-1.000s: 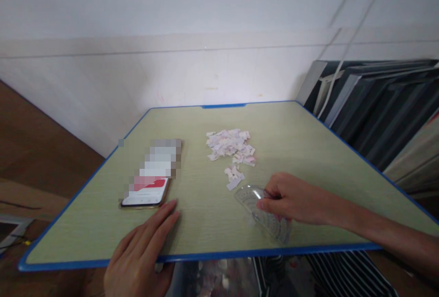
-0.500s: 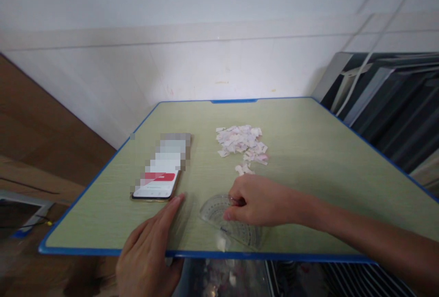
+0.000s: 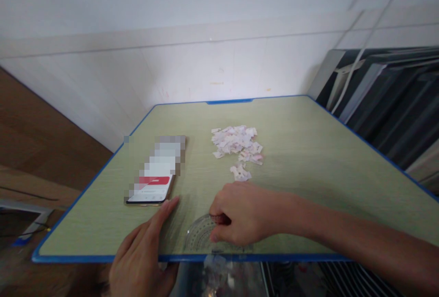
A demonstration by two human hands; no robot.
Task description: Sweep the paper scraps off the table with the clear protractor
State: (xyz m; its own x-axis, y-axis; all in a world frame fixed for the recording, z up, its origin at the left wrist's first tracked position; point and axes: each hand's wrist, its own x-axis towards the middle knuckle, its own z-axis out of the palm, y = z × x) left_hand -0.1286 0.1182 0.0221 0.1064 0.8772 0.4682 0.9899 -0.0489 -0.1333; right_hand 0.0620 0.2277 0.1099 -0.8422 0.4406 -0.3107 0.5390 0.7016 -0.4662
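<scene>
My right hand (image 3: 236, 214) is closed on a clear plastic protractor (image 3: 198, 235), which lies at the front edge of the table (image 3: 308, 150). Part of the protractor is hidden beneath the fingers. Pale scraps (image 3: 214, 262) show just past the edge below it, blurred. My left hand (image 3: 140, 251) rests at the front edge with fingers stretched forward, holding nothing; its fingertips are close to the phone's lower corner. Beyond my right hand lies a small cluster of torn paper pieces (image 3: 241, 172), with a larger paper heap (image 3: 235, 139) behind it.
A phone (image 3: 161, 164) with a lit screen lies on the left side of the table. Under the front edge is a see-through container (image 3: 236, 283) with blurred bits inside. Dark flat panels (image 3: 387, 91) lean at the right, and a white wall (image 3: 192, 68) stands behind.
My right hand has drawn the protractor nearer and left, to the table's front edge. Pale scraps moved from the tabletop to past the edge. The view shifted slightly; my left hand stays put.
</scene>
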